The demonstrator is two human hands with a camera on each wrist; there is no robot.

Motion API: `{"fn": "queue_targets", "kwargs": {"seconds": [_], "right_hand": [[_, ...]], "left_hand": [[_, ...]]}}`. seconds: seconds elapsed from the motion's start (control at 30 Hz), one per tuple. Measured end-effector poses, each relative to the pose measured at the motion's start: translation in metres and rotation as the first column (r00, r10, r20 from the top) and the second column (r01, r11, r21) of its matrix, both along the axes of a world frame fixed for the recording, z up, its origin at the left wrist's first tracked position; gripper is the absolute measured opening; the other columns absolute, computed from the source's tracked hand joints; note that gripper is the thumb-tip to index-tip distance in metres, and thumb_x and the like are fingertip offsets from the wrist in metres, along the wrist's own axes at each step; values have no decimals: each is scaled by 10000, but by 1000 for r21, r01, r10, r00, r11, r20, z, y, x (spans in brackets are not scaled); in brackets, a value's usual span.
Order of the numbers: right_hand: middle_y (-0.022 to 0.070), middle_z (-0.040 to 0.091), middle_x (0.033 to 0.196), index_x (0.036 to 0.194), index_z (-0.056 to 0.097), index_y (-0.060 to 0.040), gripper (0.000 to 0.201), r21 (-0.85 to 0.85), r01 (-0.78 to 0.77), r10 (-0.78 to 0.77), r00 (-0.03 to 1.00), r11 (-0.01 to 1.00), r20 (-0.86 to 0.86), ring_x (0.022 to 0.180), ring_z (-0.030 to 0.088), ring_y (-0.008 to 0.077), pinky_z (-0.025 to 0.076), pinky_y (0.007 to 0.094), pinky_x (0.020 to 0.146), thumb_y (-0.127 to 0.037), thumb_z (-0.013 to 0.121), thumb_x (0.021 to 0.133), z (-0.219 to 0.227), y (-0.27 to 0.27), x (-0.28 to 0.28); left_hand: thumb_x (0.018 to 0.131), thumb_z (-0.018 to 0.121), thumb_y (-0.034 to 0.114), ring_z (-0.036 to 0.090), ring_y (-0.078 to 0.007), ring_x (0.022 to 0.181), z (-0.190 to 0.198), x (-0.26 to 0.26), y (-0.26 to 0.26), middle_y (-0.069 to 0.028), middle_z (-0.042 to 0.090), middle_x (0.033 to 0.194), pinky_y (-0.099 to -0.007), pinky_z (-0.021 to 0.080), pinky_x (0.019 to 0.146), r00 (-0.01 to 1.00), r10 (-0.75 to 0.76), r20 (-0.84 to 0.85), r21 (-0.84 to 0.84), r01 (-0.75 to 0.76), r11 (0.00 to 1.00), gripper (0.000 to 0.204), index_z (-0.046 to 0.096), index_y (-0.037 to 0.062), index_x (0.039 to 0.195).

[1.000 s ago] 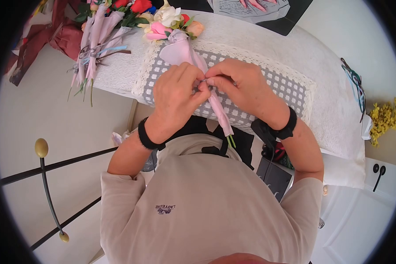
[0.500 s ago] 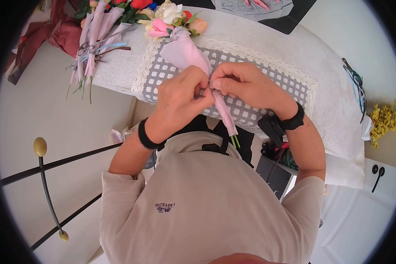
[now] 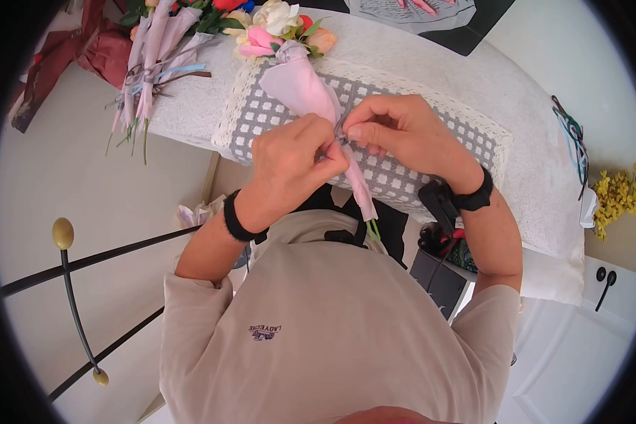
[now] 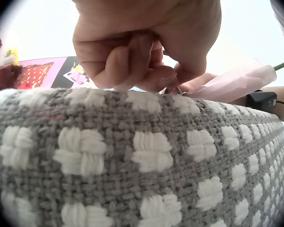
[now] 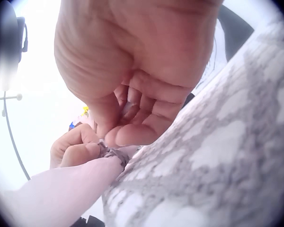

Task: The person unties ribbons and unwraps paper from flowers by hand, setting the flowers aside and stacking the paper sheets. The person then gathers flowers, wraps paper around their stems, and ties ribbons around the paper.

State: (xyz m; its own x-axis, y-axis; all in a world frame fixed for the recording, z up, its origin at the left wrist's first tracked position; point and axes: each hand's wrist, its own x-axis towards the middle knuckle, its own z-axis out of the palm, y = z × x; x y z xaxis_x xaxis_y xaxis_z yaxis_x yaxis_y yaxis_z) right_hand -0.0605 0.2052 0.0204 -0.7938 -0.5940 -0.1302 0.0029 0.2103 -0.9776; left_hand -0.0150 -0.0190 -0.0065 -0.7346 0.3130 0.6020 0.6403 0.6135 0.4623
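Note:
A flower bundle wrapped in pink paper (image 3: 300,86) lies slantwise on a grey-and-white woven cushion (image 3: 449,145). Its pink bloom (image 3: 259,41) points away from me, and green stems (image 3: 373,230) poke out at the near end. A thin grey ribbon (image 5: 114,155) is wound round the wrapped stems, with a small knot or loop. My left hand (image 3: 295,157) pinches the ribbon at the left side of the bundle, fingers curled. From the right, my right hand (image 3: 403,134) pinches at the same spot with thumb and forefinger. The fingers partly hide the ribbon.
More pink-wrapped bundles (image 3: 145,81) lie at the back left, beside dark red wrapping (image 3: 99,53). Loose cords (image 3: 572,134) hang at the table's right edge near yellow flowers (image 3: 615,201). A black mat (image 3: 466,28) with printed paper is at the back.
Both hands and the tied part of the bundle have shifted slightly right and toward me. The right thumb and forefinger have kept working at the ribbon, and the hands now stand a little farther apart.

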Motion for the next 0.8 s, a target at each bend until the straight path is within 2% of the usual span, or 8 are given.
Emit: {"fn": "queue_targets", "kwargs": {"seconds": [0.03,0.07,0.1,0.17,0.27,0.4,0.47,0.8], "right_hand": [[53,720,843,1025,732,-11,114,59,35,-17,958,998,-286,727,636,128,515,298,664,-114,711,982,-5,1,-1],[50,720,860,1034,730,-20,92,105,85,-14,835,991,-550,759,653,135,524,306,683,-96,717,984,-8,1,-2],[50,720,860,1034,730,-20,92,105,83,-12,835,991,-550,759,653,135,524,306,683,-96,717,984,-8,0,-3],[154,707,920,990,696,-18,86,81,184,-74,702,980,-708,800,673,368,540,418,720,-89,698,940,-10,-4,-3],[150,693,925,987,666,-29,82,91,199,-57,635,976,-770,847,674,394,540,454,738,-102,690,958,-14,-9,-2],[158,686,932,978,642,-28,80,139,220,-41,654,966,-755,862,673,404,536,473,739,-94,682,957,-23,-8,-6],[164,686,933,962,634,-25,77,130,165,-7,643,978,-766,859,663,418,530,482,733,-87,679,953,-28,-9,-7],[177,679,880,938,641,-3,101,192,133,49,688,972,-725,844,650,420,515,476,739,-102,656,954,-18,-12,-8]], "left_hand": [[741,801,87,630,-204,566,0,2,-1,-39,630,706,-344,482,531,998,6,68,39,-8,999,193,611,74,777],[751,798,91,632,-197,559,0,3,-1,-40,637,685,-339,482,529,991,9,135,78,-20,997,187,613,72,765],[751,798,91,632,-197,559,1,5,-1,-40,637,685,-339,482,529,991,11,136,79,-22,997,187,613,72,765],[776,793,114,622,-181,539,2,9,-2,-54,629,633,-328,473,527,931,33,362,172,-102,980,196,608,59,748],[795,787,138,609,-172,526,10,12,-8,-69,616,606,-323,469,529,868,25,496,175,-129,976,229,588,39,738],[794,783,146,594,-183,522,8,21,-11,-74,610,607,-337,466,530,806,36,591,131,-140,981,238,579,32,744],[823,726,55,466,-28,617,2,28,-11,24,517,637,-257,387,536,792,8,611,150,-126,981,196,543,14,769],[873,702,60,453,-35,638,-7,50,-18,19,503,650,-259,384,555,696,-45,716,256,-203,945,200,538,15,767]]}}
